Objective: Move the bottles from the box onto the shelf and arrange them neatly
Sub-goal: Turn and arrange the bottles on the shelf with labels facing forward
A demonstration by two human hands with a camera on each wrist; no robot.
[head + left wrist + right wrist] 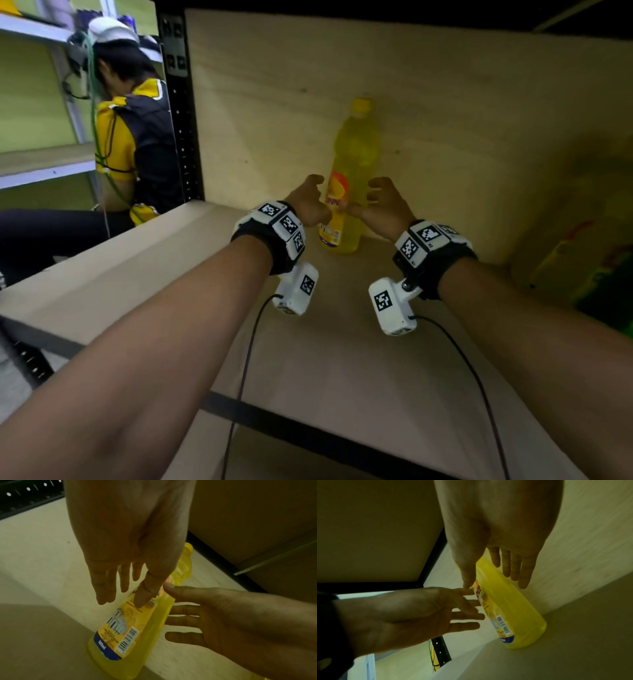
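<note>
A yellow bottle (pixel 356 150) with a yellow cap and an orange-and-blue label stands upright on the shelf board (pixel 342 359), close to the pale wooden back panel (pixel 445 102). My left hand (pixel 308 200) is just left of it and my right hand (pixel 382 202) just right, both at label height. In the left wrist view my left hand (pixel 123 547) has straight fingers, its thumb lying over the bottle (pixel 123 628) label. The right hand (pixel 496 534) hangs with fingers spread beside the bottle (pixel 513 608). Neither hand wraps around it.
A black perforated upright post (pixel 181 120) bounds the shelf on the left. Beyond it a person in a yellow and black top (pixel 137 137) stands by another rack. Blurred coloured packaging (pixel 599 274) sits at the shelf's right end. A black rail (pixel 308 431) edges the front.
</note>
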